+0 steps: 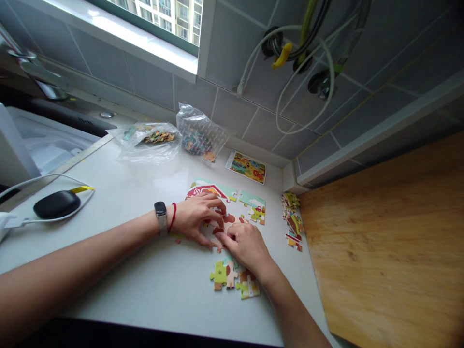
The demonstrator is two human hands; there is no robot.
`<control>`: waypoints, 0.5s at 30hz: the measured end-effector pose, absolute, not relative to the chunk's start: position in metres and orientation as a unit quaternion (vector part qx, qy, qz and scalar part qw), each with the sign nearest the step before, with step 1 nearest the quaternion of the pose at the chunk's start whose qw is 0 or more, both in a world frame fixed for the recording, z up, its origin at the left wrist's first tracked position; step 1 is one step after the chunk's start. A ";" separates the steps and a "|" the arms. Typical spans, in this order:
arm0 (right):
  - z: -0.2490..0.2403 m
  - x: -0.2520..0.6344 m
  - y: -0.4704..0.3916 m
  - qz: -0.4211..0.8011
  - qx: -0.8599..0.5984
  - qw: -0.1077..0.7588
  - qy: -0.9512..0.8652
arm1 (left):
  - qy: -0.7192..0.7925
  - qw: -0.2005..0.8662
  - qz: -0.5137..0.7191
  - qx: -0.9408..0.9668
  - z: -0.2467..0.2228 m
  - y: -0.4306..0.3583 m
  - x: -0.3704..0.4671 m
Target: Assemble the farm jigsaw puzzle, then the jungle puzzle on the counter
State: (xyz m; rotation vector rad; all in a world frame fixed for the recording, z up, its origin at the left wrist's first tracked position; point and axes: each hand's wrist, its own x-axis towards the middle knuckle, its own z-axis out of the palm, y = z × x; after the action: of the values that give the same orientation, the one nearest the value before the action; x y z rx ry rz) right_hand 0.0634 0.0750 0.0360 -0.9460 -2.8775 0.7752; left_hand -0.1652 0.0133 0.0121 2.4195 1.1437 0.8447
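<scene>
Touching the puzzle, both hands sit close together on the white table; the left arm lies long and almost straight from the low left corner, with a watch and a red string at the wrist; the left hand is palm down, its fingers bent and a bit spread, tips pointing down at the pieces; the right arm slants up from the bottom, and the right hand is curled, its thumb poking out to the left; I cannot tell if either hand pinches a piece. The puzzle is under and around the hands; loose pieces lie just below the right hand; a pile is off to the right, by the board; a picture card and two bags lie near the wall.
</scene>
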 end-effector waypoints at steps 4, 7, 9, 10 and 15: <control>0.046 0.077 0.092 0.280 -0.339 0.189 -0.878 | 0.398 0.173 0.315 0.844 0.010 0.015 -0.168; 0.054 0.087 0.108 0.270 -0.387 0.299 -0.830 | 0.400 0.178 0.316 0.842 0.009 0.016 -0.169; 0.055 0.090 0.113 0.271 -0.394 0.321 -0.817 | 0.402 0.178 0.315 0.841 0.008 0.016 -0.169; 0.055 0.091 0.115 0.274 -0.392 0.324 -0.817 | 0.404 0.178 0.312 0.841 0.007 0.016 -0.169; 0.048 0.089 0.117 0.279 -0.380 0.322 -0.821 | 0.407 0.193 0.306 0.838 0.008 0.016 -0.170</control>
State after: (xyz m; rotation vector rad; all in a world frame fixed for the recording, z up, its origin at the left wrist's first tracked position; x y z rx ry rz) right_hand 0.0891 0.1166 0.0483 -0.9992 -2.1559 0.7339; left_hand -0.1698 0.0161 0.0075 2.3532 1.1435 0.8598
